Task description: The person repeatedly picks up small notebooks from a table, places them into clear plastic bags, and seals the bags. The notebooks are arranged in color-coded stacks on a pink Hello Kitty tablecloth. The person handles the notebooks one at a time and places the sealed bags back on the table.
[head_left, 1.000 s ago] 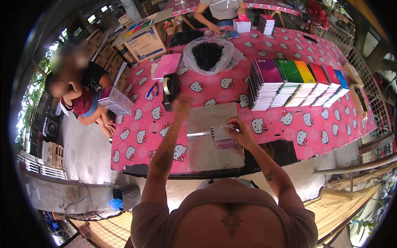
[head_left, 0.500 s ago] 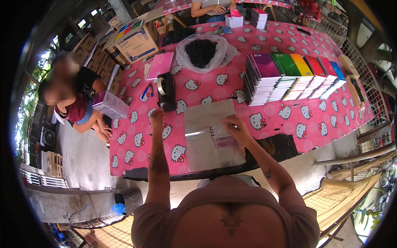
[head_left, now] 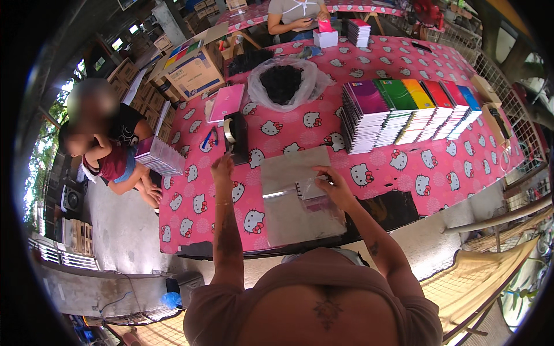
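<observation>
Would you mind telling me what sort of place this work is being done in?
Probably an open-air packing spot for school stationery. Fanned stacks of colourful notebooks lie on a long table with a pink cartoon-cat cloth, a black tape dispenser stands near the left hand, and cardboard boxes sit behind.

Tabletop (head_left: 288,130): covered by a pink cloth printed with white cartoon cats.
Near edge: a stack of clear plastic sleeves (head_left: 297,199) lies flat.
Left of it: a black tape dispenser (head_left: 235,136), with blue pens (head_left: 209,138) and a pink notebook (head_left: 227,102) beyond.
Middle: a clear bag of black items (head_left: 283,82).
Right: fanned stacks of coloured notebooks (head_left: 407,112).
Far end: a small white box (head_left: 326,38) and another notebook stack (head_left: 359,32).
</observation>
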### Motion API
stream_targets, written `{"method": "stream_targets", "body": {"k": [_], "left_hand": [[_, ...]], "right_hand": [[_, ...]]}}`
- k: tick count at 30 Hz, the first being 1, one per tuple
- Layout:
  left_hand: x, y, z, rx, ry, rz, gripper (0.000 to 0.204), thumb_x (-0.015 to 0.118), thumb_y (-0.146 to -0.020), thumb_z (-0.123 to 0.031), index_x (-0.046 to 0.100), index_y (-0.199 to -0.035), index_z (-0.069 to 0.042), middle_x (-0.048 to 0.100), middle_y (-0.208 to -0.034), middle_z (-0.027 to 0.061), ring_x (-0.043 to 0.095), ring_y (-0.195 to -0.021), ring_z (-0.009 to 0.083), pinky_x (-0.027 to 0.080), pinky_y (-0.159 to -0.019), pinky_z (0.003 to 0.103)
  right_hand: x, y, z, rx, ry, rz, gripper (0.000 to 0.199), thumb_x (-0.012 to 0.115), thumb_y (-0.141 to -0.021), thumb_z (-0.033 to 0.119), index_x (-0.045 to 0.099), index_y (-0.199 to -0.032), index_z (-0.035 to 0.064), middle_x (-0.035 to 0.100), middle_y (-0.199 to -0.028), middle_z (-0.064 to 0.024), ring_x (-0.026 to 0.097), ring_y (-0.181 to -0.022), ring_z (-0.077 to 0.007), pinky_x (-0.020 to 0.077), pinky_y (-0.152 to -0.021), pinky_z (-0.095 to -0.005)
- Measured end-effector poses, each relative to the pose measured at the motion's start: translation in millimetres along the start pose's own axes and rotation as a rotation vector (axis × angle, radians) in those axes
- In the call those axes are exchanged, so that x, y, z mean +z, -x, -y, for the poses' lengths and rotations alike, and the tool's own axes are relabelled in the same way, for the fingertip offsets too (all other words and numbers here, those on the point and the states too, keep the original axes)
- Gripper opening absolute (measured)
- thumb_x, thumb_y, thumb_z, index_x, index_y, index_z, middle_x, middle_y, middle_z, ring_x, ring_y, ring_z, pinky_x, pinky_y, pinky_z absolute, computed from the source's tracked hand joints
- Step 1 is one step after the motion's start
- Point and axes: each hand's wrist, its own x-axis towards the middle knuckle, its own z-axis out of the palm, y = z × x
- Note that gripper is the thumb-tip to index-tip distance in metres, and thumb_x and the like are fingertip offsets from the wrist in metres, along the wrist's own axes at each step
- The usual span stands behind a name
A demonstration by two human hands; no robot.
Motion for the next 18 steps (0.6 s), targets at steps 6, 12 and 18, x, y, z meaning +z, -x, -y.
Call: {"method": "stream_targets", "body": {"k": [6,12,18], "left_hand": [[-39.4,6.9,35.1,0.074,-0.632,-0.051,0.013,0.063,-0.088,-0.017,0.067,-0.088,-0.005,0.068,-0.078,0.0090,0.062,-0.058,0.0178,0.046,-0.048,0.031],[-19.1,-15.5,-66.0,0.535,-1.712,-0.035,0.013,0.061,-0.085,-0.016,0.071,-0.087,-0.008,0.072,-0.087,0.0156,0.072,-0.081,0.0352,0.058,-0.064,0.046],[112.2,114.1,-166.9,0.853,-0.872,1.088,0.013,0.069,-0.083,-0.016,0.069,-0.087,-0.003,0.069,-0.078,0.0116,0.068,-0.073,0.0283,0.052,-0.066,0.038]], "right_hand": [[-4.6,1.4,0.5,-0.003,0.017,0.025,0.035,0.060,-0.091,0.001,0.059,-0.126,0.0071,0.049,-0.098,0.0024,0.047,-0.086,-0.0066,0.0406,-0.074,-0.0218],[-6.7,1.1,-13.3,-0.048,0.031,-0.031,0.037,0.063,-0.090,0.001,0.056,-0.126,0.0076,0.048,-0.102,0.0029,0.046,-0.088,-0.0060,0.0420,-0.076,-0.0209],[-0.6,1.8,-8.9,0.031,-0.118,-0.053,0.045,0.067,-0.087,0.001,0.054,-0.129,0.0108,0.046,-0.111,0.0015,0.048,-0.092,-0.0069,0.0421,-0.077,-0.0212]]}}
